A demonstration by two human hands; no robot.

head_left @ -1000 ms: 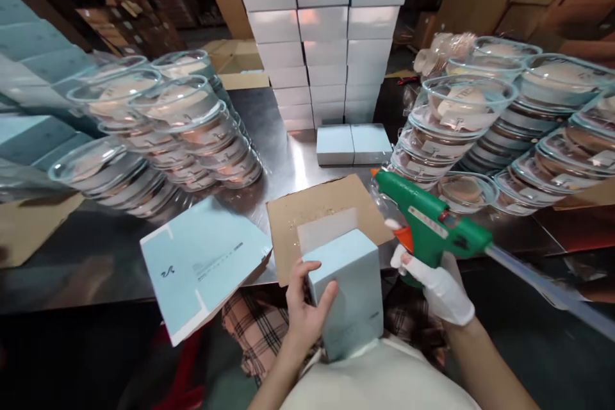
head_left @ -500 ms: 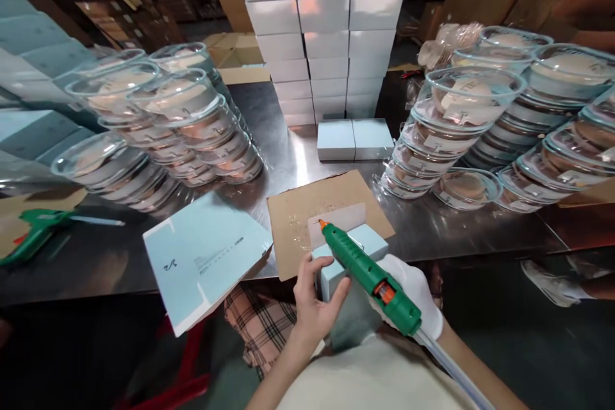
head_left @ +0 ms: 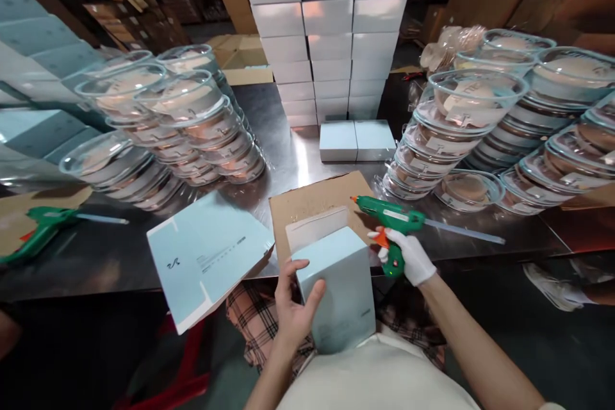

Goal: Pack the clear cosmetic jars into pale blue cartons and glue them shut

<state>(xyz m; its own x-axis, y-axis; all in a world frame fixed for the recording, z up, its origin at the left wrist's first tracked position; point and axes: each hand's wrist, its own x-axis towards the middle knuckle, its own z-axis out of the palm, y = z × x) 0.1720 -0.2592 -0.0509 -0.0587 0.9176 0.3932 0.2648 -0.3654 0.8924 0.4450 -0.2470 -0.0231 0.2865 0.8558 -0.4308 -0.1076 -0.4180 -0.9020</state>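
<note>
Gripping the near left side of a pale blue box (head_left: 339, 288), the bare left hand (head_left: 293, 307) has its thumb on the box's top face and its fingers curled round the side, holding it against the person's lap at the near edge of the worktop (head_left: 283, 160). The box's white flap (head_left: 317, 227) stands open on its far end. Just right of the box, the gloved right hand (head_left: 408, 256) is closed round the handle of a green glue gun (head_left: 391, 218), whose orange nozzle points left above a brown cardboard sheet (head_left: 312, 202), clear of the box; a glue stick juts out of the gun's back toward the right.

Left of the left hand, a flat blue carton blank (head_left: 206, 256) hangs over the worktop's near edge. Farther left lies a second green glue gun (head_left: 41, 230). Stacks of clear lidded bowls (head_left: 177, 115) lean at the far left, and more of them (head_left: 480, 122) at the right. Two closed boxes (head_left: 355, 141) sit side by side in the middle, with a tall wall of stacked boxes (head_left: 329, 32) behind them.
</note>
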